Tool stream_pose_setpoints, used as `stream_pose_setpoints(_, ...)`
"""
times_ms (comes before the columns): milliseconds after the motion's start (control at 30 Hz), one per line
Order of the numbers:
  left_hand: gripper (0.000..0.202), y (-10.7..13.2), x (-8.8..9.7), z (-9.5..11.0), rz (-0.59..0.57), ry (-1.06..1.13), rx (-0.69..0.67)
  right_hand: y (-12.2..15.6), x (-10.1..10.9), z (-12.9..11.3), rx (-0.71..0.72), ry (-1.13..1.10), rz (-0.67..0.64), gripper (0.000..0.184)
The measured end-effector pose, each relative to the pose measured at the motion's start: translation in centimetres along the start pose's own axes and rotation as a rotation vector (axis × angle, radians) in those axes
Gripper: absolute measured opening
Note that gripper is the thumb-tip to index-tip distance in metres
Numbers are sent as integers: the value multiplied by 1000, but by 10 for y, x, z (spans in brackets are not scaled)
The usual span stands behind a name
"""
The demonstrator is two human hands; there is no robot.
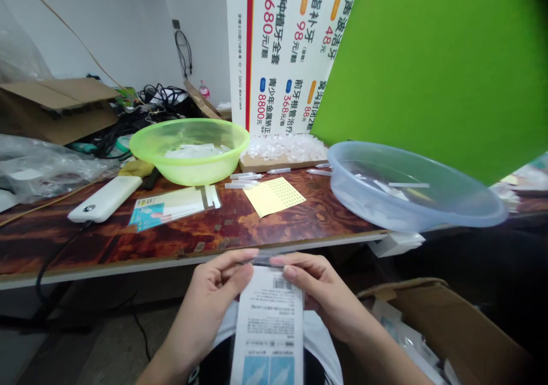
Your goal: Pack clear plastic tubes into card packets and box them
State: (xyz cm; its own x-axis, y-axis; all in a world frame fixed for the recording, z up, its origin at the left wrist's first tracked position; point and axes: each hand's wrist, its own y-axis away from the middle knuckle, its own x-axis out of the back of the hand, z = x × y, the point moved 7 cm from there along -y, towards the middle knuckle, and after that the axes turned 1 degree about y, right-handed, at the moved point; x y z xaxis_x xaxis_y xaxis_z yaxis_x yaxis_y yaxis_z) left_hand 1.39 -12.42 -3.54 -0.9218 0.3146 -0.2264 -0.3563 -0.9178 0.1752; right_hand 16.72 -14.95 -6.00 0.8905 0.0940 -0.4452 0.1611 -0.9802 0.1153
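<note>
Between my two hands is a flat clear plastic packet (269, 316) with a white printed card inside, showing a barcode, small text and blue pictures at its lower end. My left hand (222, 279) pinches the packet's top edge at its left corner. At the right corner, my right hand (310, 274) pinches the same edge between thumb and fingers. The packet hangs in front of my lap, just below the table's front edge. On the table beyond lie a yellow sheet of small round stickers (275, 195) and several similar printed packets (169, 207).
A green basin (190, 171) and a blue basin (411, 211) hold white pieces. Small translucent pieces (285, 147) cover a cardboard tray between them. A white power bank (105, 198) with a cable lies left. An open cardboard box (445, 311) stands at lower right.
</note>
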Motion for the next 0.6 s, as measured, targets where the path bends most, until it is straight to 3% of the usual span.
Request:
stream_pose_setpoints(67, 35, 2, 2, -1, -62, 19, 35, 4, 0, 1, 43, -1, -38, 30)
stream_pose_setpoints(167, 27, 4, 8, 0, -125, -43, 11, 6, 6, 6, 152, 13, 37, 24)
stream_pose_setpoints(300, 14, 5, 20, 4, -97, -289, -150, 6, 7, 16, 209, -82, 103, 11)
stream_pose_setpoints(400, 21, 7, 23, 7, -64, -405, -265, 7, 3, 13, 296, -120, 67, 11)
stream_pose_setpoints(600, 25, 6, 22, -1, -70, -287, -265, 9, 0, 10, 361, -138, -5, 18)
